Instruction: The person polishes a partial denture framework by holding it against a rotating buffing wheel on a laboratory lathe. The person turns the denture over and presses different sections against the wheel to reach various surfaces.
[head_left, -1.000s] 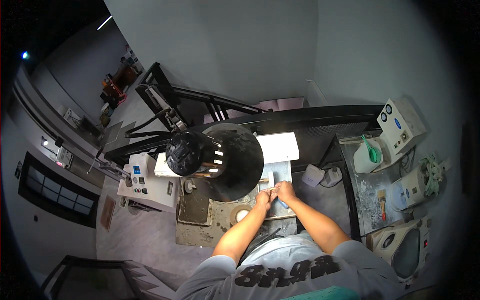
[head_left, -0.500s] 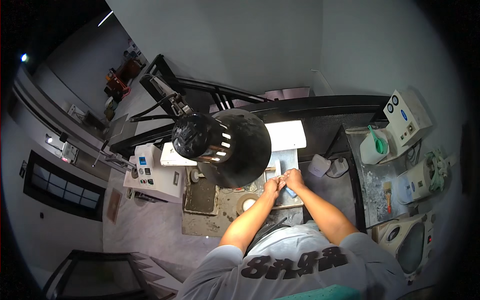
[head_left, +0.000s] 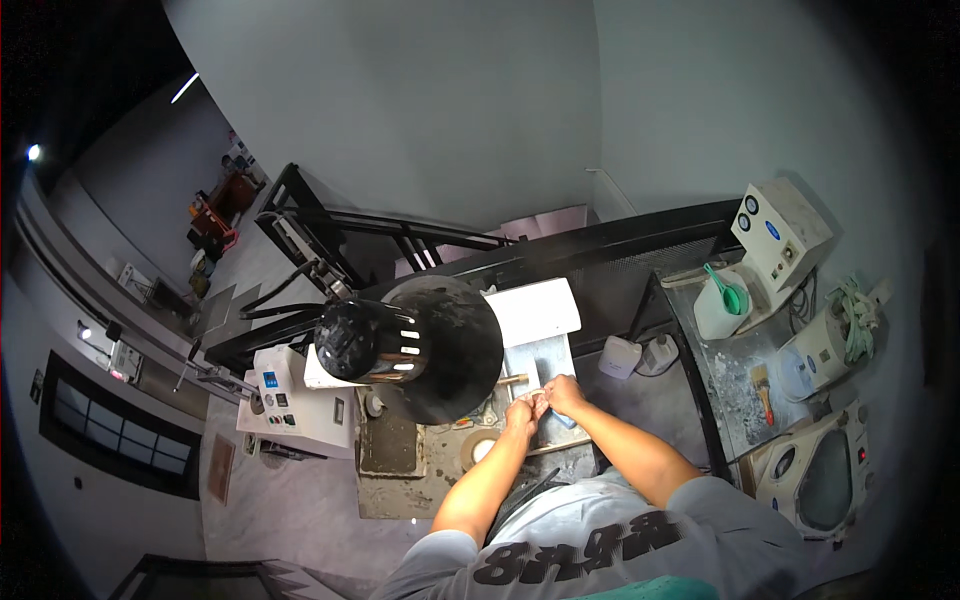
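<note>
My left hand (head_left: pixel 523 412) and my right hand (head_left: pixel 563 396) are closed close together over a metal work tray (head_left: pixel 548 353) under the black lamp (head_left: pixel 410 350). Their fingertips meet on a small pale object (head_left: pixel 536 398), too small to name. A wooden-handled tool (head_left: pixel 515 379) lies just beyond my hands, and a blue item (head_left: pixel 565 422) shows below them. Left of my left hand are a round bowl (head_left: pixel 483 450) and a grimy shallow tray (head_left: pixel 390 440).
A white machine (head_left: pixel 300 400) stands at the left. On the right bench (head_left: pixel 720 380) are a boxy machine (head_left: pixel 780 230), a jug with a green item (head_left: pixel 718 310), a paintbrush (head_left: pixel 762 390) and other machines. Two plastic containers (head_left: pixel 622 357) sit below. A black railing (head_left: pixel 620 230) runs behind.
The whole view has shifted, first up, then down, as the camera moved. My hands stay together at the same place over the tray, with only small movements of the fingers.
</note>
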